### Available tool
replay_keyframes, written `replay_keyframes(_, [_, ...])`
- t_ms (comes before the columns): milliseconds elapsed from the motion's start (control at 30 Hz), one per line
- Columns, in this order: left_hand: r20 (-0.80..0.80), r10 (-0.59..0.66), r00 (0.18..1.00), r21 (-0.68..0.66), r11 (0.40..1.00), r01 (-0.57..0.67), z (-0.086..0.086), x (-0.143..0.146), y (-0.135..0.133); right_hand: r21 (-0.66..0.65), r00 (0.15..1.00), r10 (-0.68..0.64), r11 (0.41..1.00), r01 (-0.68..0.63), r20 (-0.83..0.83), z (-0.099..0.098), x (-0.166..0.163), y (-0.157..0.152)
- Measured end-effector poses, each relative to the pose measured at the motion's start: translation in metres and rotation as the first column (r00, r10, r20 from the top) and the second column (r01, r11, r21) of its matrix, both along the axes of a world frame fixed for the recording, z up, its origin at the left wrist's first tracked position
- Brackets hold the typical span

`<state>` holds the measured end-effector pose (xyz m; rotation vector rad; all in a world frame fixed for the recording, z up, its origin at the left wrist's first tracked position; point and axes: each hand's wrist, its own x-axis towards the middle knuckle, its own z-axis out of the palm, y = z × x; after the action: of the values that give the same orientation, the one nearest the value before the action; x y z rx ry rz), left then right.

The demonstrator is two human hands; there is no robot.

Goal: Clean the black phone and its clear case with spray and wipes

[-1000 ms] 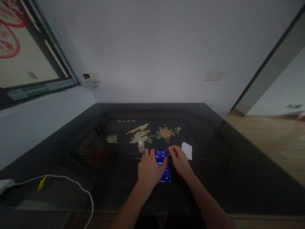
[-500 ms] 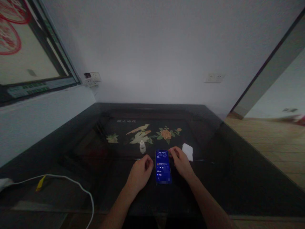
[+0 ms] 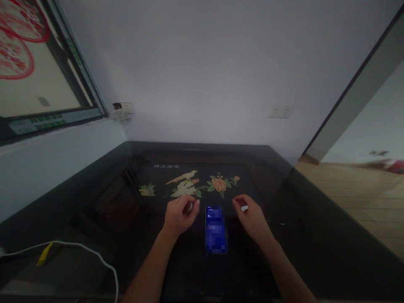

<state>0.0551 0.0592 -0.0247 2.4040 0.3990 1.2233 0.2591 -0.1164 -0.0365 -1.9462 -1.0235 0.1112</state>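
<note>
Forearms reach in from the near edge of the table, held apart with the wrists bent inward. The left hand is curled, thumb and forefinger forming a loop toward the phone; whether it clasps anything cannot be told. The right hand mirrors it on the phone's other side, its thumb and forefinger tips close together; whether they meet or pinch anything cannot be told either. The phone lies face up with a lit blue screen, between the two forearms, closer to the near edge than to the far one, and neither hand touches it.

Half a second ago the right fingers were just beside the phone's top corner; now they are farther off, over the white paper, of which only a scrap shows. The left hand has moved up the table, so the small bottle, then in plain view, is now a pale bit inside the finger loop.

Counted: two hands, one phone, one bottle, one piece of paper, one white cable by the near left corner with one yellow tag, and one painted bird.
</note>
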Motion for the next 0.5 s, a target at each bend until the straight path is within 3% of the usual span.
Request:
replay_keyframes(100, [0.089, 0.125, 0.988, -0.185, 0.977, -0.107, -0.007, -0.011, 0.015, -0.044, 1.000, 0.016, 0.999, -0.015, 0.007, 0.000, 0.015, -0.005])
replay_keyframes(200, [0.022, 0.206, 0.978, -0.252, 0.948, -0.194, -0.007, -0.014, 0.025, -0.050, 0.996, -0.022, 0.998, 0.027, 0.089, -0.011, 0.023, -0.007])
replay_keyframes(367, [-0.162, 0.099, 0.982, -0.240, 0.961, -0.136, -0.016, -0.013, 0.039, -0.072, 0.974, -0.093, 0.991, 0.110, 0.204, -0.035, 0.025, -0.010])
replay_keyframes(500, [-0.259, 0.000, 0.966, -0.266, 0.961, -0.071, -0.025, -0.014, 0.044, -0.135, 0.977, -0.096, 0.983, 0.124, 0.192, -0.042, 0.024, -0.011])
